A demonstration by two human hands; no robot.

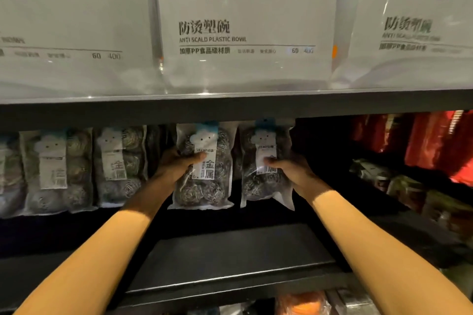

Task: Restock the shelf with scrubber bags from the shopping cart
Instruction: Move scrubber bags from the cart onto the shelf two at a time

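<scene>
The left hand (179, 165) grips one clear plastic bag of steel-wool scrubbers (204, 186) and the right hand (294, 170) a second such bag (258, 186), both upright and label-forward inside the dark shelf (268, 216), seemingly to extend the standing row of scrubber bags (120, 163) alongside.

left-hand bag (204, 194) just beside right-hand bag (256, 186), shelved bags (120, 166) further left, bowl packs (243, 33) on shelf (230, 107) above

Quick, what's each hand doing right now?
Left hand: grips a scrubber bag.
Right hand: grips another scrubber bag.
</scene>
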